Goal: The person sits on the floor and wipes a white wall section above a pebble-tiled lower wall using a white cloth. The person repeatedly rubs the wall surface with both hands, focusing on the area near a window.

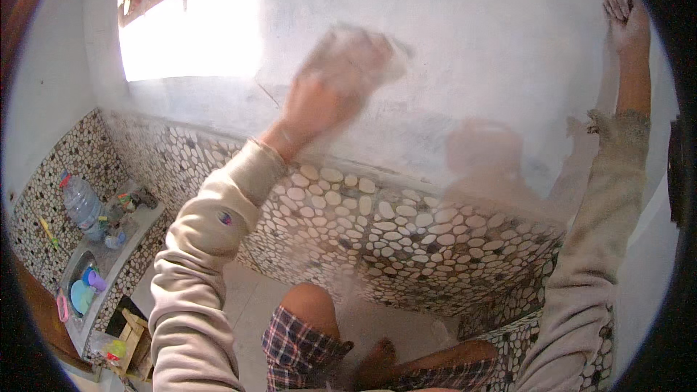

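My left hand (330, 91) is raised against the pale plastered wall (465, 43), smeared by motion. Its fingers are closed on a thin, greyish sheet-like piece (398, 54), too blurred to tell whether it is paper or cloth. High at the far right, my right hand (626, 18) leans on the wall at the corner. One of its fingers points up, the others are partly bent, and I see nothing held in it.
Pebble cladding (327, 203) covers the lower wall. A bright window (189, 36) opens at the upper left. At the left, a counter (138, 221) carries a large water bottle (81, 203) and colourful dishes (83, 294); a wooden stool (134, 341) stands below. My bent knee (311, 308) is underneath.
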Motion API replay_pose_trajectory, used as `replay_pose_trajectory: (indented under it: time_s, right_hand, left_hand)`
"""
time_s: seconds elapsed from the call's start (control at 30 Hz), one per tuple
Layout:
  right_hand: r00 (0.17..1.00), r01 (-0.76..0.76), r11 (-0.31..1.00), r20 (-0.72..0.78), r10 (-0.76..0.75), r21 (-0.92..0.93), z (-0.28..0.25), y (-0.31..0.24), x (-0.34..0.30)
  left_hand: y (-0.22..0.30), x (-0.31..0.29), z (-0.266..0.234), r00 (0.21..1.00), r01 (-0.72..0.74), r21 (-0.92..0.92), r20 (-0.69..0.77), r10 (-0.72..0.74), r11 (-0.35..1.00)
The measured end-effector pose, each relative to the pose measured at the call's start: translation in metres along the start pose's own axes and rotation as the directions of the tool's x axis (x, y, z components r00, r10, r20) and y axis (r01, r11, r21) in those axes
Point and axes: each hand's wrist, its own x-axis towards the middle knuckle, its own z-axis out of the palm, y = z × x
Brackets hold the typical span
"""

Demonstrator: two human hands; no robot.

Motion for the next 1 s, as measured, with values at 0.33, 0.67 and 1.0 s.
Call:
replay_pose_trajectory:
  time_s: [0.33, 0.67, 1.0]
  right_hand:
    - [0.998, 0.009, 1.000, 0.065, -0.008, -0.020, -0.013, 0.009, 0.008]
    - [1.000, -0.008, 1.000, -0.011, 0.008, -0.001, -0.007, 0.020, 0.007]
    - [0.984, 0.024, 0.998, -0.177, -0.032, -0.050, 0.015, 0.014, -0.003]
  left_hand:
    - [0.032, 0.004, 0.001, 0.992, -0.016, -0.272, -0.122, -0.019, 0.962]
    - [0.016, -0.009, 0.000, 0.976, 0.040, -0.232, -0.200, -0.088, 0.972]
    - [0.011, -0.031, 0.000, 0.990, -0.042, -0.327, -0.143, -0.006, 0.944]
